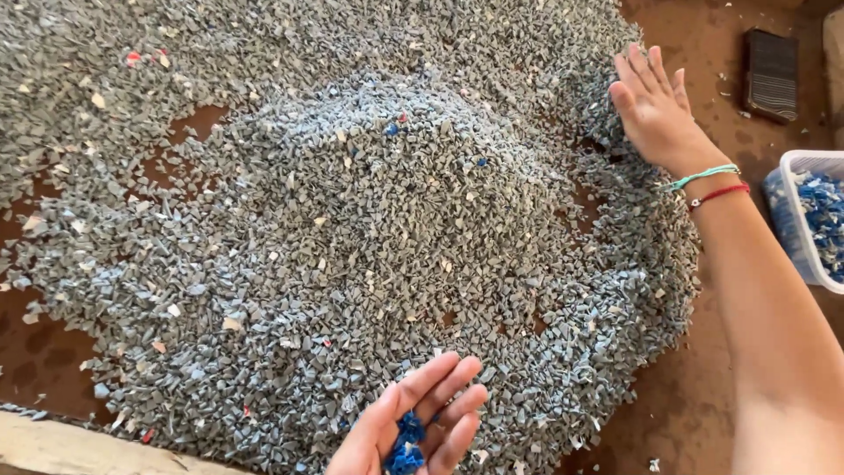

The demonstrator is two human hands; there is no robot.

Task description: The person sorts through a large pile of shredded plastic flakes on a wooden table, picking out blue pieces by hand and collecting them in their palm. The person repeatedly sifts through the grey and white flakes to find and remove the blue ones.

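— Grey plastic flakes (352, 229), heaped on the red-brown floor (703, 387), and a few blue ones scattered through them. Where do you stand?

— My left hand (413, 427) lies palm up at the near edge of the heap, fingers loosely spread and cupping a small clump of blue plastic chips (406, 444). Nothing is pinched; they simply rest in the hollow. My right hand (655, 105) is flat and open at the far right edge of the pile, fingers together, palm against the flakes.

— And the white tub (804, 220)?

— By my right forearm, apart from the heap, with blue chips already in it.

— How would you handle this well?

— I'd say keep the left palm level and slightly curled, or the clump slides off between the fingers. With the right, sweep shallowly, so buried blue bits (393, 129) near the crest show instead of sinking deeper. I can see one or two there, and another (481, 163) lower down.

— Anything to watch?

— Red and pale scraps (134, 58) lie mixed in too; picking by colour needs care.
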